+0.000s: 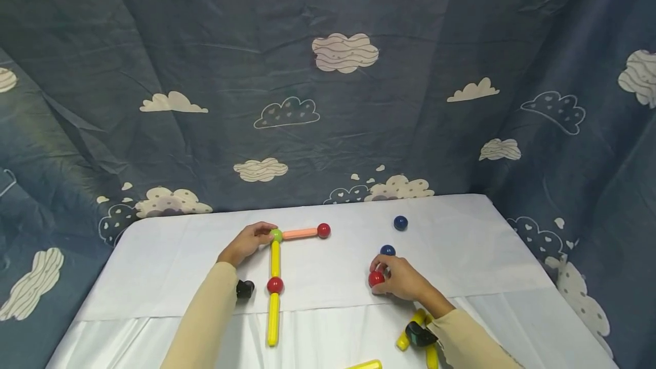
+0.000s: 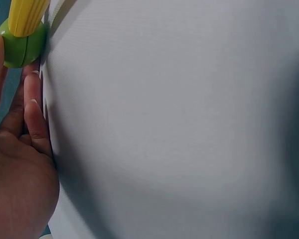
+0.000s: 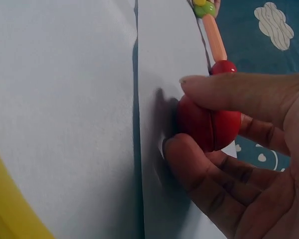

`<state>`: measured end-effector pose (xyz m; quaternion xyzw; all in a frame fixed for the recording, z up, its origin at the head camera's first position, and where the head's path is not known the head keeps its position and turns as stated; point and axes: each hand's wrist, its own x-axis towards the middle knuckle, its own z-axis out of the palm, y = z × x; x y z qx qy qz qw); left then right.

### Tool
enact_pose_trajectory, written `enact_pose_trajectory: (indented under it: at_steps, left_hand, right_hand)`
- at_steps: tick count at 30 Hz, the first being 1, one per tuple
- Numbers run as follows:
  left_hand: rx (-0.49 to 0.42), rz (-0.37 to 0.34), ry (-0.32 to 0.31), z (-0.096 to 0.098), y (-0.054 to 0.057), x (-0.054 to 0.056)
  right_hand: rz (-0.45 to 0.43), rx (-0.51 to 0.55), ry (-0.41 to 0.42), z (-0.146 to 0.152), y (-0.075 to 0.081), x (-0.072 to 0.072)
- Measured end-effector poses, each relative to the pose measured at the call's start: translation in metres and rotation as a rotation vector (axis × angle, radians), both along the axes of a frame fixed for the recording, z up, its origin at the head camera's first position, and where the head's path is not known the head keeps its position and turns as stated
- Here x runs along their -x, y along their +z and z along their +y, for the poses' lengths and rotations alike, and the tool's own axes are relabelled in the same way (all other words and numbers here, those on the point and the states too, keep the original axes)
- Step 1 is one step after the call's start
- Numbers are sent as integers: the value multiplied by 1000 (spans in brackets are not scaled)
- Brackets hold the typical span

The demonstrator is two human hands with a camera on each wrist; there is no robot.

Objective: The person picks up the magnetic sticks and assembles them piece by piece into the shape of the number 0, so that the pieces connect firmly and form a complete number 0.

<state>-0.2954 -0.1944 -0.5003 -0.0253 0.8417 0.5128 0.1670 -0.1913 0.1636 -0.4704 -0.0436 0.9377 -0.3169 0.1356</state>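
Note:
My left hand (image 1: 253, 242) pinches a green ball (image 1: 277, 235) at the corner of a joined stick-and-ball shape. From that ball an orange stick (image 1: 299, 234) runs right to a red ball (image 1: 323, 230). A yellow stick (image 1: 275, 259) leads from it toward me to a second red ball (image 1: 275, 285), with another yellow stick (image 1: 273, 319) beyond. In the left wrist view, fingers are at the green ball (image 2: 24, 45). My right hand (image 1: 402, 279) holds a separate red ball (image 1: 376, 278) between thumb and fingers, seen closely in the right wrist view (image 3: 209, 122).
Two blue balls, one farther back (image 1: 401, 222) and one just beyond my right hand (image 1: 388, 250), sit on the white table (image 1: 333, 269). Loose yellow sticks (image 1: 403, 340) lie under my right wrist; another yellow stick (image 1: 366, 365) is at the bottom edge. A cloud-print curtain (image 1: 287, 147) hangs behind.

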Motion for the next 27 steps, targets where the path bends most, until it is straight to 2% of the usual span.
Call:
enact_pose_trajectory:
  at_steps: [5,12,16,19,23,27]
  left_hand:
    - [1,7,-10,-1,-1,2]
    - [9,7,-16,1,2,3]
    - [7,23,-17,2,8,3]
    - [6,14,-3,1,8,3]
    - [16,0,3,-1,2,4]
    - [25,8,-6,-2,2,4]
  right_hand:
    - [-24,76,72,-9,1,-2]
    - [-71,211,344,-39,5,-8]
    - [-108,270,448,-63,9,-10]
    - [-127,262,531,-83,11,-13]
    - [-92,210,705,-111,11,-20]
    - [-9,231,880,-135,12,-28]
